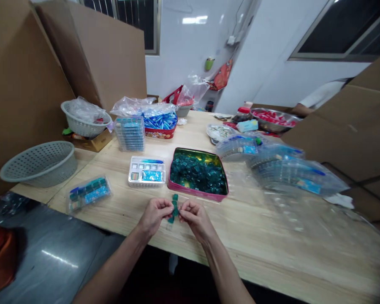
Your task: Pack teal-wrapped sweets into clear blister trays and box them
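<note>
Near the table's front edge, my left hand (155,214) and my right hand (194,216) pinch a short strip of small teal-green pieces (175,197) between thumbs and fingertips. The fingers partly cover it; its exact kind is too small to make out. Just beyond is a pink-rimmed tin (198,194) filled with loose dark teal pieces (199,173). Left of the tin lies a see-through plastic tray (147,184) with a blue pen-like stick, a blue packet and a striped square in its compartments. Farther left, a similar tray (89,193) also holds several teal pieces.
A stack of packed trays (130,134) stands behind, beside a red tin of blue sticks (160,133). Grey baskets (39,164) sit at the left. Fanned plastic trays (281,166) cover the right side. Behind a cardboard panel (345,126), another person's sleeve (319,96) shows.
</note>
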